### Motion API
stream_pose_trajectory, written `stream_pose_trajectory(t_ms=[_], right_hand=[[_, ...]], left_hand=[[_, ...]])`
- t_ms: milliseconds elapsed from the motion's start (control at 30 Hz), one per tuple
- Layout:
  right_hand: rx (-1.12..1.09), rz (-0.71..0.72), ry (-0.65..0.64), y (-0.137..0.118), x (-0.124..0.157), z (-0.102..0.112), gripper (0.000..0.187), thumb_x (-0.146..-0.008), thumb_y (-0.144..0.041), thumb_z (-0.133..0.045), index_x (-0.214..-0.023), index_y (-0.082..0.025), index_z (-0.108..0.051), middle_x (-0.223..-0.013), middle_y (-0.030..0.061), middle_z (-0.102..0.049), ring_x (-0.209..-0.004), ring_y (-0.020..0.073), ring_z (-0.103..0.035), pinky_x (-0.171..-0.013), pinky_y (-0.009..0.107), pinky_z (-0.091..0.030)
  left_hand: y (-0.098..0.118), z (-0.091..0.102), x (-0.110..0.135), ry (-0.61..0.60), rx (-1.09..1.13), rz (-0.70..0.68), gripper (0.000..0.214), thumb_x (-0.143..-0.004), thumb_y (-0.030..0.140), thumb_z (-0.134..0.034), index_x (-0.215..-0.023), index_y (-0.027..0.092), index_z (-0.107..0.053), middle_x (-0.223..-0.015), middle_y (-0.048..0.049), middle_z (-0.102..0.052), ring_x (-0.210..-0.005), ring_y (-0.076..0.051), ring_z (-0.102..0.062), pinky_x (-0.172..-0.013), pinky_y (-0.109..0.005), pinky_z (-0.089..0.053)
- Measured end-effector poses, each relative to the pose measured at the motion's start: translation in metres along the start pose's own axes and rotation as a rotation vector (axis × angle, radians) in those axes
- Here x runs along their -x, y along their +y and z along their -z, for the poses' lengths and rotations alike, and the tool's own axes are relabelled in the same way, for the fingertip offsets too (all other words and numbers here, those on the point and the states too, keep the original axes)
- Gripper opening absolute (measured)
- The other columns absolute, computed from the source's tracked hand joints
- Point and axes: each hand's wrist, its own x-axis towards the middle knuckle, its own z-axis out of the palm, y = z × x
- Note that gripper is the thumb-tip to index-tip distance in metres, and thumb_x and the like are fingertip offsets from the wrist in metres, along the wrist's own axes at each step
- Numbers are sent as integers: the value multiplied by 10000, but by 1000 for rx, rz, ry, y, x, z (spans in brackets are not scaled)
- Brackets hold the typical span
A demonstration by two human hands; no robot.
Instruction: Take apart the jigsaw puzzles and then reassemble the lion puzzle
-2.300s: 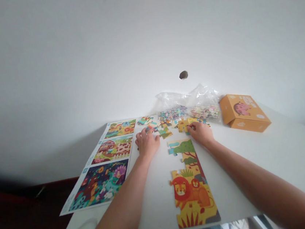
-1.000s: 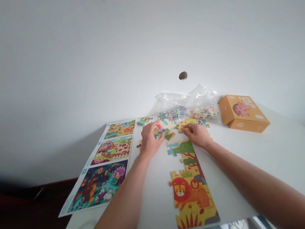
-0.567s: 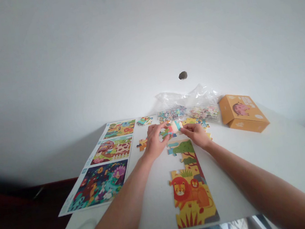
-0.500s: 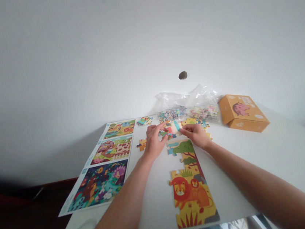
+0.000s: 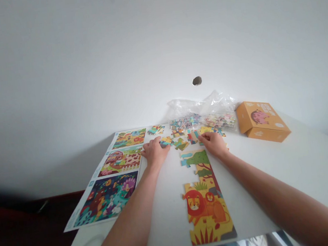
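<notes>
My left hand [image 5: 155, 154] is closed at the edge of a yellow and blue puzzle piece [image 5: 166, 141], thumb and forefinger on either side of it. The fingers of my right hand [image 5: 214, 144] pinch a red, cream and blue puzzle piece [image 5: 194, 136] among the loose ones. Between the hands lies a green puzzle piece [image 5: 180, 144]. Closer to me is a joined strip of puzzle [image 5: 207, 209], with a lion and a cub at its near end and a green tree at its far end. Gaps and tabs show along its left side.
A picture sheet [image 5: 101, 176] with three printed scenes lies at the left, overhanging the table edge. Clear bags of pieces [image 5: 202, 112] rest against the wall. An orange box [image 5: 263, 121] stands at the right. Several loose pieces [image 5: 155, 130] lie at the back.
My left hand has moved left, away from the piece near my right hand, to the yellow and blue piece. My right hand has shifted slightly right with its piece.
</notes>
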Motion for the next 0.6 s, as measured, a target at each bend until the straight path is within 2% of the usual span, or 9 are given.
stream_pose_trajectory(t_ms=[200,300,400,500,600], right_hand=[[267,-139,-9,-9,0,10,370,-866,-528,-507,-796,-236,-723,-789,48,-707,-748,195,-625,-577,261,-320],[371,-190,16,-11,-2,17,420,-863,-581,-493,-783,-239,-722,-827,77,-721,-805,234,-650,-617,282,-365],[404,-201,49,-13,-2,21,431,-861,-606,-488,-836,-252,-733,-830,84,-721,-822,247,-655,-657,297,-399],[325,-117,62,-14,1,18,385,-861,-575,-517,-949,-272,-738,-776,47,-702,-747,208,-633,-635,274,-381],[116,88,-26,-17,7,12,397,-869,-549,-531,-1056,-256,-723,-635,-9,-609,-594,144,-542,-568,247,-322]], left_hand=[[4,1,0,40,41,-44,528,-752,312,-684,-1268,269,-580,-1181,-118,-607,-1117,-324,-560,-945,-520,-406],[3,2,-1,51,144,-37,544,-744,246,-690,-1276,246,-576,-1136,-111,-610,-1060,-276,-600,-924,-440,-447],[0,1,-6,91,309,-28,464,-734,200,-672,-1196,197,-633,-1007,-84,-654,-948,-234,-628,-876,-365,-481],[2,0,-9,119,612,-32,316,-727,233,-667,-1037,175,-686,-942,-53,-690,-884,-212,-642,-844,-330,-500],[10,2,-5,32,971,-58,283,-720,320,-695,-956,164,-686,-926,-41,-709,-872,-211,-655,-803,-312,-521]])
